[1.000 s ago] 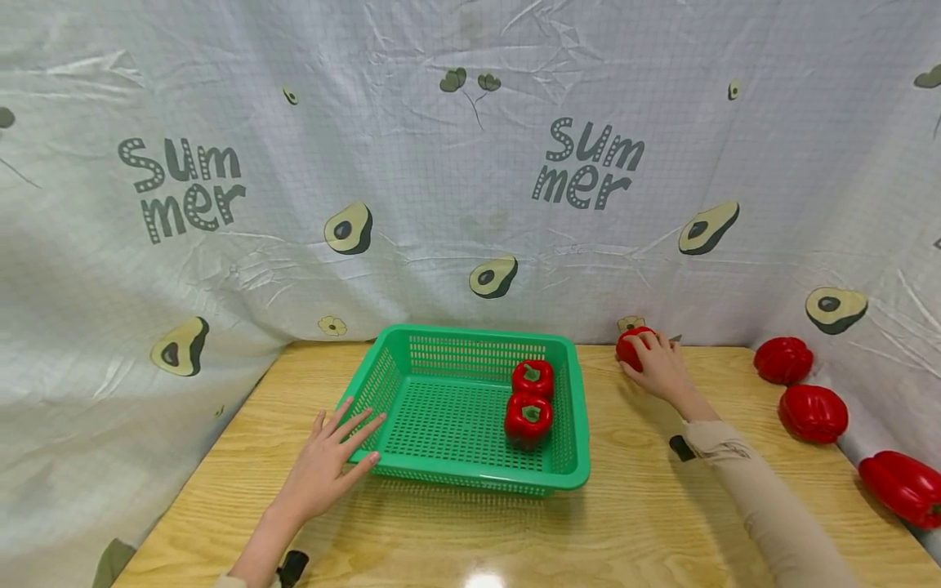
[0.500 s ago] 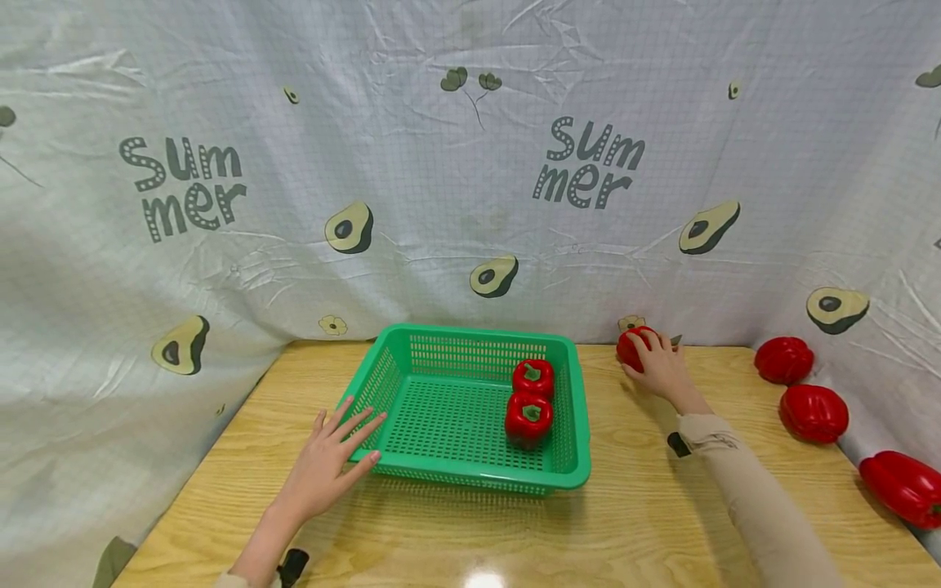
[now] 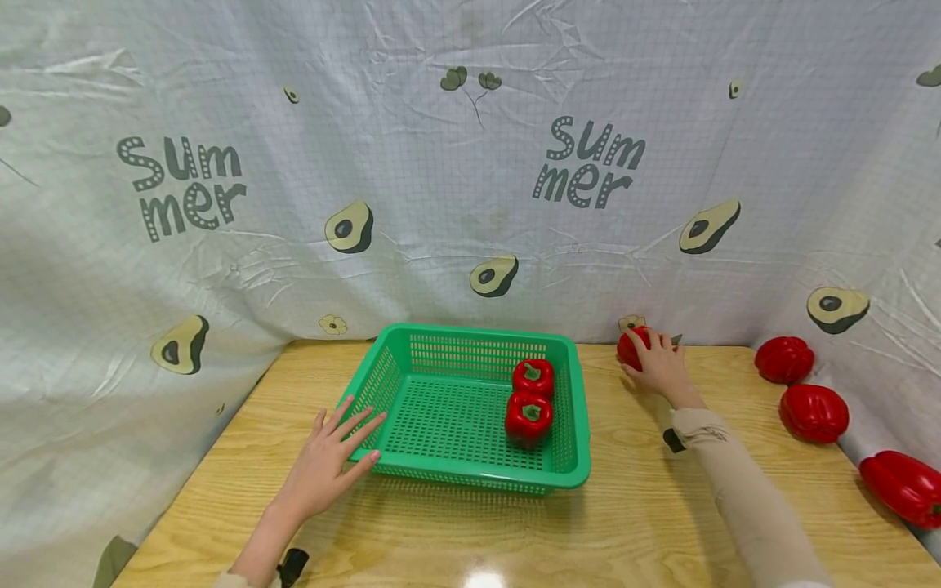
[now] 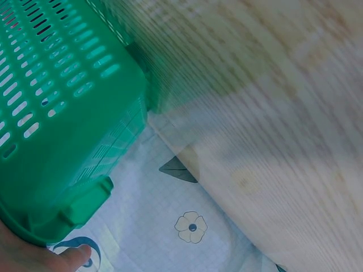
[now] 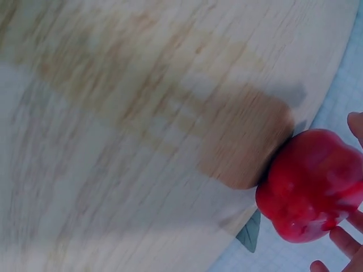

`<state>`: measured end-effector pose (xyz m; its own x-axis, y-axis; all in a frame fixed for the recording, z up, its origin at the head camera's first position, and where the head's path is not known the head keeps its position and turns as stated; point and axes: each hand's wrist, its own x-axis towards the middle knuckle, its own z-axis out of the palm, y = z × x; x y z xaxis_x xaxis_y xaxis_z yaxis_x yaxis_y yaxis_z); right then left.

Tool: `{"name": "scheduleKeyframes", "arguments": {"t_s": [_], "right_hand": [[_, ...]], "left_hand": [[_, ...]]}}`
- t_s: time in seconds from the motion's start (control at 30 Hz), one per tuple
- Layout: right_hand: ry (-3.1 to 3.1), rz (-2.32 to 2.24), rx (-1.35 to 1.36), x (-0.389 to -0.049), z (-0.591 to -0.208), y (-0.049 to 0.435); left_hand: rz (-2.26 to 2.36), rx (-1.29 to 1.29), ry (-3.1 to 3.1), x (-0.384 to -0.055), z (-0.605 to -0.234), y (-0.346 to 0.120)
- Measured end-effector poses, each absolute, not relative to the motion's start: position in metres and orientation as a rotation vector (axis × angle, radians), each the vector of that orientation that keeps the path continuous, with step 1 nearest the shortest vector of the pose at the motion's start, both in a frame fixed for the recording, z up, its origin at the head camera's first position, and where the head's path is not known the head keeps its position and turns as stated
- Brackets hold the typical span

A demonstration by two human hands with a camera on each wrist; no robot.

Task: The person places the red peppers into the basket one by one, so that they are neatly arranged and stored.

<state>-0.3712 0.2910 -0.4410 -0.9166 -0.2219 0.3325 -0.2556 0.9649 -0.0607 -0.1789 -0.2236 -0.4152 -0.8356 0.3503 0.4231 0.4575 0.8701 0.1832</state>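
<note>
At the back of the table my right hand [image 3: 657, 367] holds a red bell pepper [image 3: 631, 349], fingers over its top and side. The right wrist view shows the same pepper [image 5: 309, 187] low on the table, with fingertips on two sides of it. My left hand [image 3: 323, 461] rests, fingers spread, on the front left corner of a green plastic basket [image 3: 470, 474]. Two red bell peppers, a back one [image 3: 532, 379] and a front one [image 3: 528, 418], stand stem up in the basket's right side. A corner of the basket [image 4: 85, 130] fills the left wrist view's upper left.
Along the table's right edge lie three more red bell peppers: a far one [image 3: 783, 360], a middle one [image 3: 813, 414] and a near one [image 3: 903, 488]. A pale cloth [image 3: 412, 163] with avocado prints hangs behind the wooden table [image 3: 441, 539] and at both sides.
My right forearm has swung slightly to the left, while the hand stays on the pepper at the same spot. The left hand and the basket keep their places.
</note>
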Motion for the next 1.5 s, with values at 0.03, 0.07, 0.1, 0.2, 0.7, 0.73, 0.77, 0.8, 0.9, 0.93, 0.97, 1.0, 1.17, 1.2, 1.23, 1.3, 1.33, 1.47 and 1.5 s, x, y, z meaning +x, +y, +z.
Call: {"name": "scheduleKeyframes", "arguments": {"t_s": [0.03,0.07,0.1,0.2,0.7,0.73,0.77,0.8,0.9,0.93,0.97,1.0,1.17,1.2,1.23,1.3,1.33,1.47,1.5], "right_hand": [[-2.788,0.143,0.345,-0.371,-0.441,0.291],[-2.788,0.134,0.341,-0.371,-0.441,0.291],[-2.788,0.128,0.337,-0.371,-0.440,0.290],[-2.787,0.111,0.334,-0.371,-0.440,0.290],[-2.785,0.104,0.321,-0.369,-0.441,0.291],[-2.787,0.108,0.319,-0.368,-0.441,0.292],[-2.787,0.111,0.317,-0.368,-0.441,0.292],[-2.785,0.107,0.317,-0.368,-0.442,0.292],[-2.775,0.095,0.321,-0.366,-0.443,0.292],[-2.773,0.089,0.325,-0.366,-0.443,0.292],[-2.772,0.085,0.327,-0.365,-0.443,0.293],[-2.770,0.084,0.331,-0.364,-0.443,0.293],[-2.769,0.111,0.343,-0.361,-0.443,0.294],[-2.769,0.118,0.345,-0.361,-0.443,0.294],[-2.767,0.116,0.347,-0.360,-0.442,0.294],[-2.760,0.121,0.351,-0.358,-0.442,0.294],[-2.756,0.121,0.352,-0.357,-0.442,0.294],[-2.727,0.113,0.364,-0.354,-0.442,0.294],[-2.717,0.112,0.368,-0.354,-0.443,0.294]], "left_hand": [[-0.392,-0.599,-2.662,-0.179,-0.415,-0.224],[-0.390,-0.600,-2.661,-0.179,-0.415,-0.224],[-0.387,-0.602,-2.659,-0.179,-0.415,-0.224],[-0.385,-0.604,-2.658,-0.179,-0.415,-0.224],[-0.402,-0.602,-2.660,-0.179,-0.415,-0.224],[-0.404,-0.601,-2.661,-0.178,-0.415,-0.224],[-0.405,-0.601,-2.661,-0.178,-0.415,-0.224],[-0.407,-0.601,-2.660,-0.178,-0.415,-0.224],[-0.405,-0.599,-2.663,-0.178,-0.415,-0.224],[-0.404,-0.598,-2.664,-0.178,-0.415,-0.224],[-0.403,-0.597,-2.665,-0.179,-0.415,-0.224],[-0.403,-0.597,-2.666,-0.178,-0.416,-0.224],[-0.398,-0.598,-2.670,-0.179,-0.416,-0.224],[-0.398,-0.599,-2.668,-0.179,-0.416,-0.224],[-0.400,-0.599,-2.668,-0.179,-0.416,-0.224],[-0.401,-0.599,-2.667,-0.179,-0.416,-0.224],[-0.403,-0.600,-2.668,-0.179,-0.416,-0.224],[-0.406,-0.599,-2.672,-0.179,-0.416,-0.224],[-0.407,-0.599,-2.674,-0.179,-0.416,-0.224]]}}
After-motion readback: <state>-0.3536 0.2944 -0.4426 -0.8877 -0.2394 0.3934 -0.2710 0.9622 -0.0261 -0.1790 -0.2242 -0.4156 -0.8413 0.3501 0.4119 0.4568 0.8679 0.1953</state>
